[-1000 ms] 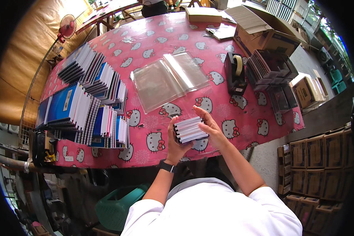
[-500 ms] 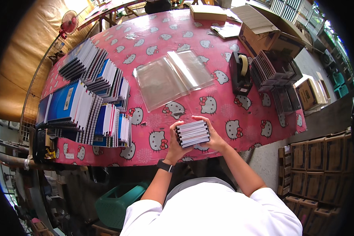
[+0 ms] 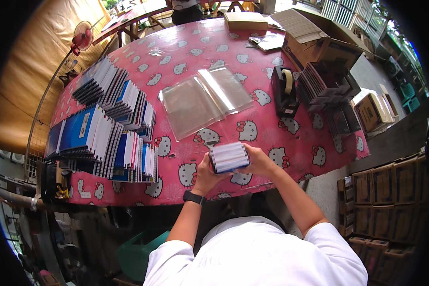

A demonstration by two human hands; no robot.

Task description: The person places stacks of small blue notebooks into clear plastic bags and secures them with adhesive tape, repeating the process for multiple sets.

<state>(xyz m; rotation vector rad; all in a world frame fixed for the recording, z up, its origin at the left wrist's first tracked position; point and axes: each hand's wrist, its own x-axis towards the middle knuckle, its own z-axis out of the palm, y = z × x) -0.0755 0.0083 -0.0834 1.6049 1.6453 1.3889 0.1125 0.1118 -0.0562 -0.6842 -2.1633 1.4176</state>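
Near the front edge of the table, I hold a stack of small notebooks [image 3: 229, 158] between both hands, white page edges upward and some blue cover showing on the near side. My left hand [image 3: 206, 174], with a dark watch on the wrist, grips the stack's left end. Around the right end close the fingers of my right hand [image 3: 259, 162]. Just beyond the stack, clear plastic sleeves [image 3: 188, 105] lie flat on the pink patterned table cover [image 3: 178, 50]. Piles of blue spiral notebooks [image 3: 78, 129] fill the table's left side.
A black tape dispenser [image 3: 284, 95] stands right of the sleeves, beside stacked dark spiral-bound notebooks [image 3: 326, 86]. Behind them is an open cardboard box [image 3: 314, 45]. A flat carton [image 3: 245, 22] sits at the far edge. A green stool [image 3: 138, 255] is below left, stacked cartons [image 3: 383, 200] at right.
The notebook stack has tilted in my hands, so blue cover now shows at its near side. Both hands have shifted slightly left, and the view has moved a little.
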